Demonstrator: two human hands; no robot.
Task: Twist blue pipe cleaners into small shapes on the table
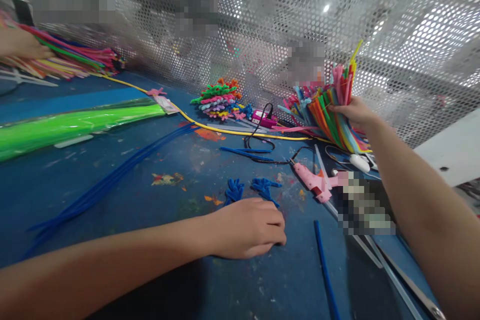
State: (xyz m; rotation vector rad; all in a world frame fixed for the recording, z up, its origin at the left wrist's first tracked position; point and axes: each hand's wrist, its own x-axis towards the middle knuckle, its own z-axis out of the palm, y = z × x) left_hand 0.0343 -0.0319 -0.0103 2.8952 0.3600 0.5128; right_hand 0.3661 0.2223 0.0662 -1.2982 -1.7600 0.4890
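My left hand point(251, 228) rests palm down on the blue table, its fingers curled under; whatever may be beneath them is hidden. Just beyond it lie two small bent shapes of blue pipe cleaner, one on the left point(234, 191) and one on the right point(264, 187). At the back right, my right hand point(354, 111) is closed on a thick bundle of coloured pipe cleaners point(330, 115), mostly upright and leaning. Between the two arms lies a pink glue gun point(311, 180), and a single blue pipe cleaner point(325, 265) is nearer the front.
Long blue pipe cleaners point(112, 177) and a bright green packet point(82, 122) lie left. A yellow cable point(210, 127) crosses behind, near a pile of finished-looking colourful shapes point(219, 100) and a magenta power strip point(264, 118). Scissors point(412, 285) lie front right. Another person's hand point(26, 45) touches pipe cleaners far left.
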